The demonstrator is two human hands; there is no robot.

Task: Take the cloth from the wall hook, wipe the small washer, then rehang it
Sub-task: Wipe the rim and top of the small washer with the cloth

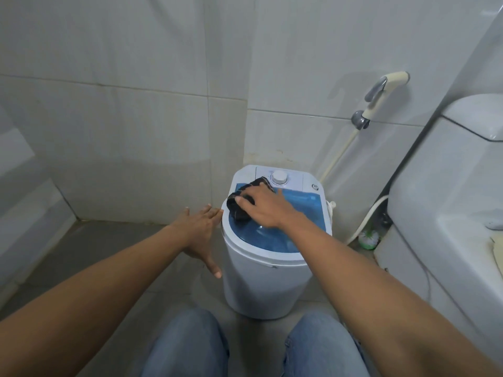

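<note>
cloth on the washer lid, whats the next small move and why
Probably sweep the dark cloth rightward across the blue lid: the right hand presses it at the lid's left end, leaving the rest uncovered, while the open left hand sits beside the washer.

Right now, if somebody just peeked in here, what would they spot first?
Probably the small white washer with its blue lid, standing in the middle of the floor by the tiled wall. On the lid, the right hand presses a dark cloth, while the open left hand steadies the washer's side. Further right, a cream sprayer hangs on the wall beside the toilet tank.
</note>
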